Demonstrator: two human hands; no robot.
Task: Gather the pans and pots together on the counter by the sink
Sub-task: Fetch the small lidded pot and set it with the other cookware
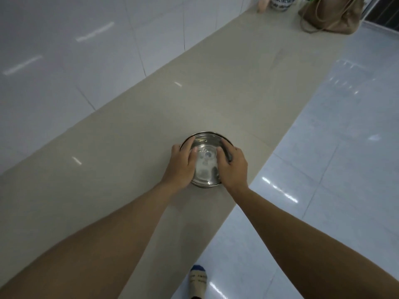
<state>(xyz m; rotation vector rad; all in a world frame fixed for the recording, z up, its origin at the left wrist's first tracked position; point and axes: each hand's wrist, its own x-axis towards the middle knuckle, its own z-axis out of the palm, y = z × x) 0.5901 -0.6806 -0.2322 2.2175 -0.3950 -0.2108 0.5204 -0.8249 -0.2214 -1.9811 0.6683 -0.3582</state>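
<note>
Both-handed, the grip is clamped on a round stainless-steel pot with a glass lid point(206, 158): the left hand point(181, 167) wraps the pot's left side with its fingers laid over the lid's rim, and the right hand point(232, 167) wraps the right side, fingers curled onto the lid and over what looks like a dark side handle. Through the lid the shiny inside of the pot shows, with a small knob at the lid's centre and a tiny vent hole toward the far edge. The pot sits on the long beige stone tabletop point(133, 130), near its right-hand edge; whether its base rests fully on the surface cannot be told. Left of the pot rises a glossy white tiled wall point(64, 61). Right of the pot, beyond the tabletop's edge, lies a shiny pale tiled floor point(334, 169), and below the pot a foot in a cream sock with a blue toe point(198, 279) stands on it. Far beyond the pot, at the tabletop's distant end, are a brown paper bag with cord handles point(332, 16) and a white printed tub point(280, 4).
</note>
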